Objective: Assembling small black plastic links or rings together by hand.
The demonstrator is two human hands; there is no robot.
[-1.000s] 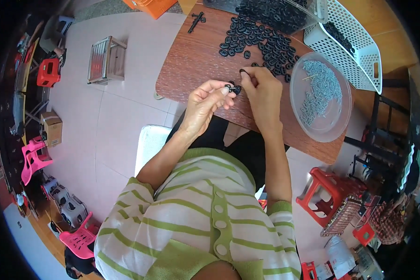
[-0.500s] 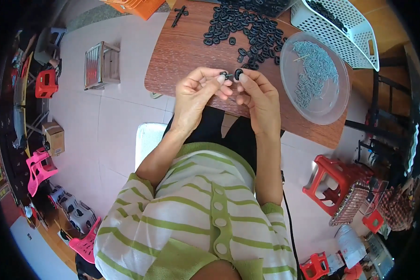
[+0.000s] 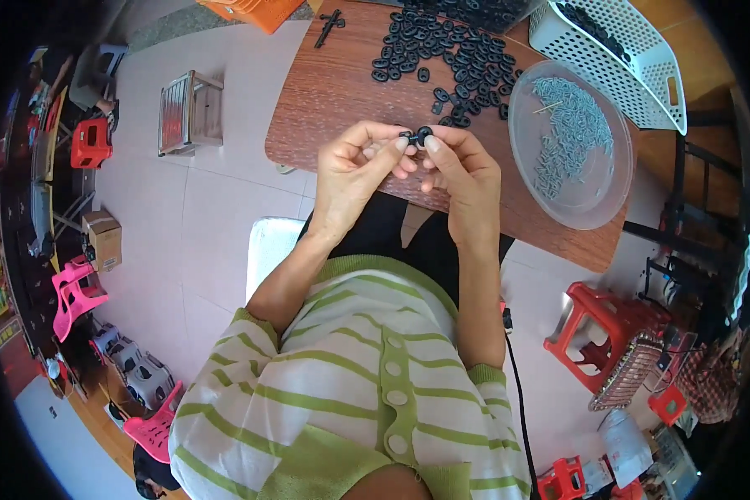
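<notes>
Both of my hands meet above the near part of the brown wooden table (image 3: 333, 104). In a pinch of thumb and fingers, my left hand (image 3: 347, 175) holds a small black part (image 3: 406, 137) with a short screw. My right hand (image 3: 468, 183) pinches a black oval plastic piece (image 3: 424, 133) by its edge. The two parts touch, or nearly so; my fingertips partly hide where they meet. Just beyond my hands lies a pile of similar black oval pieces (image 3: 483, 75). To their right is a clear plastic tub (image 3: 587, 218) with many small silvery screws (image 3: 571, 121).
A white perforated basket (image 3: 637, 90) with black pieces stands at the far right. A black stick-like part (image 3: 327, 29) lies at the table's far left. On the floor are a metal-framed stool (image 3: 190, 112), a red stool (image 3: 587, 333) and an orange crate (image 3: 254, 10).
The two black parts have come together; a gap with the screw showed between them before. The whole view has shifted slightly.
</notes>
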